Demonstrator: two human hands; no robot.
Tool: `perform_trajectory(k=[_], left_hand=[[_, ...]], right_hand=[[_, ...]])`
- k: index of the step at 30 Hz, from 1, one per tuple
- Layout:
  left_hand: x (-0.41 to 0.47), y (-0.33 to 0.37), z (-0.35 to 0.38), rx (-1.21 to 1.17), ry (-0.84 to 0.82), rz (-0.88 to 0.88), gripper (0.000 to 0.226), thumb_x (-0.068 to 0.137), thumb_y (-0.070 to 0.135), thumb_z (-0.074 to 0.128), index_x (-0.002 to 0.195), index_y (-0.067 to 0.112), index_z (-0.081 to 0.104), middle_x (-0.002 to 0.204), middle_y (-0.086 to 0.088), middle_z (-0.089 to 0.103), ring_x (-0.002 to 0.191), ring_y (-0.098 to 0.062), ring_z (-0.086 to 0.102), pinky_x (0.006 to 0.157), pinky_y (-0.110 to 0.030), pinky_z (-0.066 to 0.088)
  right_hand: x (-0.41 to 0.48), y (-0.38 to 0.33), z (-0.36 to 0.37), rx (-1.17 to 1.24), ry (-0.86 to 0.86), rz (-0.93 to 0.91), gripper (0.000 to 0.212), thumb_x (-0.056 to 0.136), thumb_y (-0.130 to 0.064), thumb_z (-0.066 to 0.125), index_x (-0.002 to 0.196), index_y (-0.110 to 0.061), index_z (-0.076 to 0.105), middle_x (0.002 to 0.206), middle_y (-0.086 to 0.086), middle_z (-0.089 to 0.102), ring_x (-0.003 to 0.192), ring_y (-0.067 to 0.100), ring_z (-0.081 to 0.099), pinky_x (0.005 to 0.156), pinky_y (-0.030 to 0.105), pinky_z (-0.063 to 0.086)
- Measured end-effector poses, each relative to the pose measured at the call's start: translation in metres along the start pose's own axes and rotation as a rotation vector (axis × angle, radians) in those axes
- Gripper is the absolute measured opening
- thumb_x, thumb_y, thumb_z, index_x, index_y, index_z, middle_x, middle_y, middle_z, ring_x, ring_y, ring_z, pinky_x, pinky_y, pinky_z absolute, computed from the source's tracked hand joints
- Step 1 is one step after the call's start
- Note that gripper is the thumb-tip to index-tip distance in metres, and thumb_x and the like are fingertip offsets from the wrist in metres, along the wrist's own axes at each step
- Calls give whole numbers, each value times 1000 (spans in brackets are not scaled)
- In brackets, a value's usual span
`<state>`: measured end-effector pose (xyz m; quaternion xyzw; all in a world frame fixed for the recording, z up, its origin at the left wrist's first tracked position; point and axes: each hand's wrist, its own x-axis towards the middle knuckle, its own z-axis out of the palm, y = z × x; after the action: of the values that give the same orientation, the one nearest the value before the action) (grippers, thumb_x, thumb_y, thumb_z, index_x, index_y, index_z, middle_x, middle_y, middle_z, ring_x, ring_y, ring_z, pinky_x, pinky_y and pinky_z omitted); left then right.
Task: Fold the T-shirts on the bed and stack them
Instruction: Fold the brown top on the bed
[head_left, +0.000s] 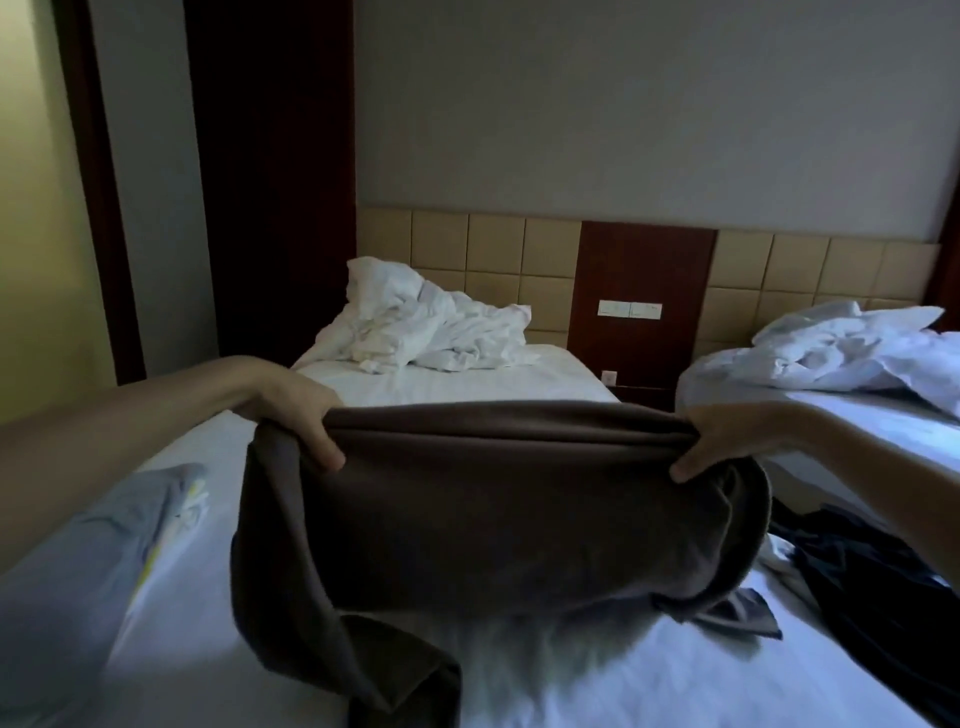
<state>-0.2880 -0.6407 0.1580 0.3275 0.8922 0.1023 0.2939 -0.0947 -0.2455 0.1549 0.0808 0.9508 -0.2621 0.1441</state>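
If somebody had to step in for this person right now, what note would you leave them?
Left hand: grips the left end of the brown T-shirt's top edge.
Right hand: grips the right end of that edge.
The shirt is held up over the bed, and its lower part droops to the sheet.
A grey garment lies on the bed at the left; I cannot tell if it is folded.
Dark clothes lie crumpled at the right.
Done: no neat stack in view.
Left: fold the brown shirt, then the dark clothes, and stack them all.

Both forearms bare; left hand (297, 411), right hand (723, 441) bare
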Motion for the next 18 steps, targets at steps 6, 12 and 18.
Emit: perform_trajectory(k=[6,12,18], left_hand=[[63,-13,-24,509,476,-63,18,78,37,73,88,25,63,85,7,61,80,-11,61,75,-27,53],[72,-4,-121,722,1160,-64,14,88,33,61,90,20,59,87,-6,62,79,-26,61,71,-39,51],[56,1,-159,845,1613,84,12,85,10,61,79,2,54,75,-22,58,65,-40,58,51,-33,31]], right_hand=[[83,4,-12,-484,391,-139,37,85,-24,67,118,-17,53,112,-1,60,102,17,57,88,26,45],[123,-31,-94,-845,1092,-270,15,93,-22,51,103,-10,51,99,12,60,88,32,60,60,31,33],[136,-59,-145,-935,1449,-382,20,87,-11,60,102,1,55,96,26,60,85,43,61,72,47,45]])
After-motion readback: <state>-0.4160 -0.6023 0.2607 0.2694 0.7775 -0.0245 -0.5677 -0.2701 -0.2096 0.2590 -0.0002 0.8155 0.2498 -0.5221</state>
